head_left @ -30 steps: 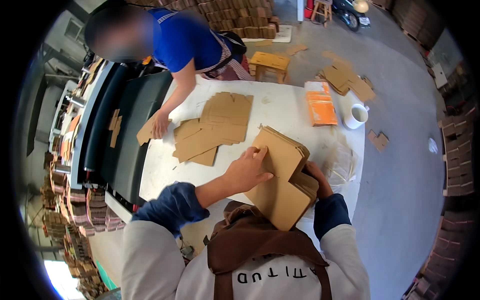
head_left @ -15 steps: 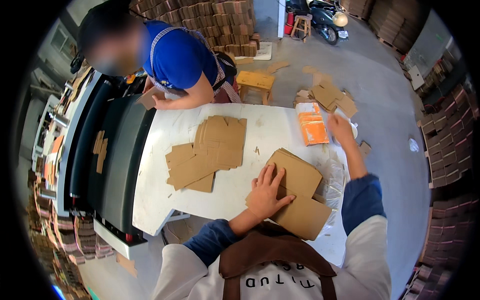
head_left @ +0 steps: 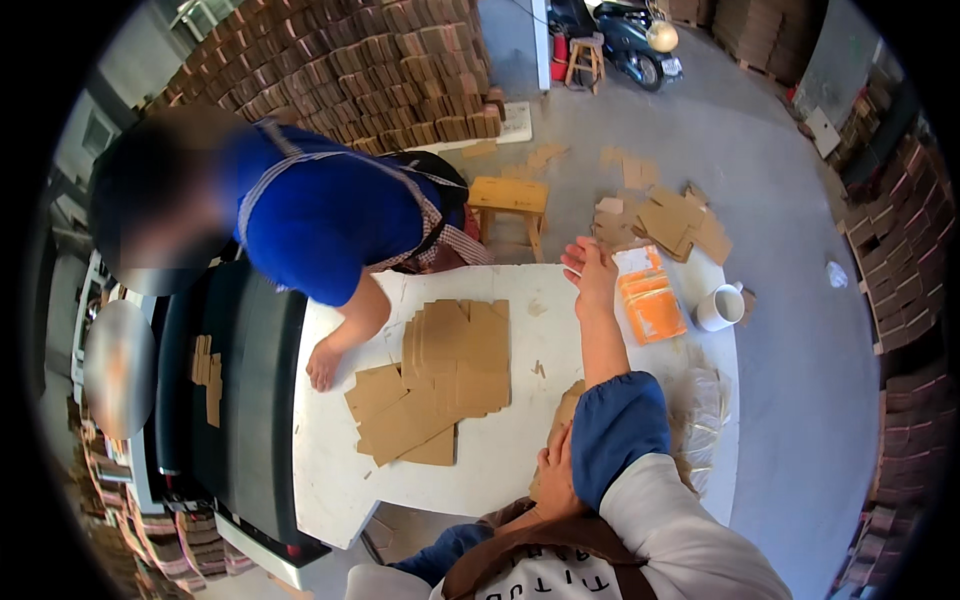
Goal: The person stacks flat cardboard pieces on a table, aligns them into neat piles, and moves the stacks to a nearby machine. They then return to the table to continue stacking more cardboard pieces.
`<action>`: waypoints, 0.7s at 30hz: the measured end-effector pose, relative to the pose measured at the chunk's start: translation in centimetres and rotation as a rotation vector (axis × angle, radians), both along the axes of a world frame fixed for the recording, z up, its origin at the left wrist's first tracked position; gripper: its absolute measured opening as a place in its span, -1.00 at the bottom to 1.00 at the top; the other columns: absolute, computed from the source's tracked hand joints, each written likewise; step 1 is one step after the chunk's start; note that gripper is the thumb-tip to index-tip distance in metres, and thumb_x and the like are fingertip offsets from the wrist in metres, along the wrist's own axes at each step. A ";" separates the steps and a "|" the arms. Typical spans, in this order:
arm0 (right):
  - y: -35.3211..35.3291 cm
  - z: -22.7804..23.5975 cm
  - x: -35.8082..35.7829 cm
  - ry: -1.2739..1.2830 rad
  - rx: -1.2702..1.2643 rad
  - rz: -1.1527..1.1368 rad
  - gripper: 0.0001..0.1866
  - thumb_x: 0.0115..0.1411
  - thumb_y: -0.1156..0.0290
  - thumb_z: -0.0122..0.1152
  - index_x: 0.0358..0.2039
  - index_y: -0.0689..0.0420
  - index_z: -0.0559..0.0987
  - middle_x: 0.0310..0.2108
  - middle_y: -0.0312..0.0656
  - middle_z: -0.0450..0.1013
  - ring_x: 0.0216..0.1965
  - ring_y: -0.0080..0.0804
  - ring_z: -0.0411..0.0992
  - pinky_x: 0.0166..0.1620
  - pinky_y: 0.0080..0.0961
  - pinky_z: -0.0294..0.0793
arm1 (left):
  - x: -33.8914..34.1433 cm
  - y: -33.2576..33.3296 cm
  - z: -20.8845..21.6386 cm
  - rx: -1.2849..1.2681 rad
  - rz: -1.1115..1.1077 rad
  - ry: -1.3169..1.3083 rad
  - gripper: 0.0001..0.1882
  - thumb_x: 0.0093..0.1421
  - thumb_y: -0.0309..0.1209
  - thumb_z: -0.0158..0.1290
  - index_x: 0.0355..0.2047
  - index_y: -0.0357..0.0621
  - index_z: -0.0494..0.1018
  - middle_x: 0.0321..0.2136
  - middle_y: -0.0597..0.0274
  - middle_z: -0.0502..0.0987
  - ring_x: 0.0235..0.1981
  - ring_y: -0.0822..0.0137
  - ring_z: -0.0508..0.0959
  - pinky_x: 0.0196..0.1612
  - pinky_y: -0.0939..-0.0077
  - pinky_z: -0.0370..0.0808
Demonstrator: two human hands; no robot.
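My right hand (head_left: 592,272) is raised over the far part of the white table (head_left: 515,490), its fingers apart and nothing visible in them. Beside it lies an orange and white packet (head_left: 650,295). Close to my body, my left hand (head_left: 556,472) rests on flat cardboard pieces (head_left: 563,408) with its fingers stretched out. My right forearm and sleeve hide much of that cardboard and part of the left hand. To the left, a loose pile of flat cardboard pieces (head_left: 455,360) is spread on the table.
A white mug (head_left: 719,307) and clear plastic wrap (head_left: 700,415) are at the right edge. A co-worker in blue (head_left: 325,215) leans over the far left, by a black roller machine (head_left: 250,370). Beyond are a wooden stool (head_left: 508,194) and cardboard scraps (head_left: 680,220) on the floor.
My right hand has swung left from beside the packet, and its arm now crosses over the cardboard and left hand. The view has shifted. The co-worker's hand has come down onto the table.
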State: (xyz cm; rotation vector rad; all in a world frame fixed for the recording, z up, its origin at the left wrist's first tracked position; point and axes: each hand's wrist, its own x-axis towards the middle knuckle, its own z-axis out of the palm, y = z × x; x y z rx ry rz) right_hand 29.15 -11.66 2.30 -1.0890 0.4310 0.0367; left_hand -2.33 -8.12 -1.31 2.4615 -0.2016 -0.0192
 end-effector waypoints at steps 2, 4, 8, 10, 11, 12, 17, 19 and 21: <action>-0.1 -0.7 0.5 0.000 0.079 -0.035 -0.70 0.28 0.14 0.06 -0.15 0.09 0.51 -0.26 -0.26 0.50 -0.26 -0.44 0.49 -0.21 -0.44 0.42 | 0.0 0.4 -1.4 0.005 -0.034 0.020 -0.41 0.13 -0.18 -0.03 0.14 -0.23 0.33 0.29 -0.16 0.09 0.31 -0.04 0.08 0.11 -0.08 0.11; -0.7 -0.8 1.0 0.041 0.205 -0.083 -0.70 0.29 0.16 0.04 -0.15 0.10 0.50 -0.23 -0.25 0.48 -0.21 -0.42 0.47 -0.16 -0.40 0.41 | 0.1 0.4 -2.6 -0.045 -0.017 0.031 -0.44 0.13 -0.20 -0.03 0.12 -0.21 0.34 0.29 -0.10 0.10 0.31 -0.01 0.08 0.12 -0.09 0.10; -3.8 -2.6 2.5 0.108 0.553 -0.206 -0.67 0.34 0.16 -0.04 -0.08 0.16 0.44 -0.13 -0.19 0.41 -0.08 -0.35 0.41 0.00 -0.28 0.39 | 1.6 -0.7 -3.1 -0.093 0.036 -0.001 -0.52 0.13 -0.25 -0.01 0.07 -0.10 0.40 0.30 0.01 0.13 0.30 0.05 0.14 0.11 -0.08 0.13; -5.1 -3.8 2.8 0.155 0.693 -0.264 -0.62 0.38 0.14 -0.11 -0.03 0.20 0.39 -0.10 -0.17 0.36 -0.08 -0.33 0.39 0.07 -0.21 0.37 | 2.7 -0.7 -1.9 0.016 -0.056 -0.051 -0.37 0.18 -0.27 -0.02 0.23 -0.27 0.17 0.27 -0.06 0.13 0.23 0.01 0.17 0.14 0.08 0.13; -5.5 -4.0 3.0 0.186 0.740 -0.304 -0.62 0.38 0.14 -0.12 -0.02 0.20 0.37 -0.10 -0.17 0.35 -0.08 -0.34 0.39 0.07 -0.21 0.36 | 3.2 -0.9 -1.2 0.009 -0.068 -0.049 -0.36 0.18 -0.27 -0.01 0.23 -0.27 0.16 0.27 -0.06 0.13 0.23 0.00 0.18 0.14 0.07 0.14; -6.0 -4.2 3.2 0.217 0.788 -0.347 -0.61 0.39 0.14 -0.14 0.00 0.20 0.36 -0.09 -0.18 0.35 -0.08 -0.34 0.39 0.07 -0.20 0.36 | 3.8 -1.1 -0.6 0.003 -0.081 -0.044 -0.35 0.17 -0.28 0.01 0.23 -0.27 0.16 0.27 -0.06 0.14 0.22 0.00 0.18 0.15 0.06 0.14; -7.4 -4.9 3.0 0.214 0.931 -0.388 -0.59 0.42 0.10 -0.22 0.06 0.16 0.30 -0.06 -0.16 0.32 -0.09 -0.33 0.40 0.01 -0.19 0.39 | 3.5 -1.8 -2.2 0.067 -0.027 -0.012 -0.61 0.08 -0.25 0.02 -0.04 0.09 0.47 0.21 0.08 0.26 0.25 0.09 0.25 0.12 -0.09 0.20; -7.9 -6.3 3.9 0.175 0.998 -0.388 -0.57 0.42 0.08 -0.21 0.08 0.15 0.28 -0.04 -0.14 0.34 -0.07 -0.32 0.40 0.00 -0.17 0.40 | 3.8 -1.4 -3.2 0.194 -0.087 -0.025 -0.61 0.11 -0.23 0.00 -0.02 0.09 0.47 0.23 0.08 0.24 0.26 0.09 0.23 0.15 -0.12 0.17; -7.9 -8.5 4.2 0.133 1.093 -0.389 -0.58 0.42 0.08 -0.22 0.07 0.15 0.29 -0.03 -0.13 0.35 -0.06 -0.32 0.40 0.00 -0.17 0.41 | 3.6 -0.8 -3.4 0.218 -0.115 0.018 -0.60 0.13 -0.21 -0.02 0.00 0.10 0.46 0.25 0.07 0.21 0.27 0.09 0.21 0.18 -0.16 0.13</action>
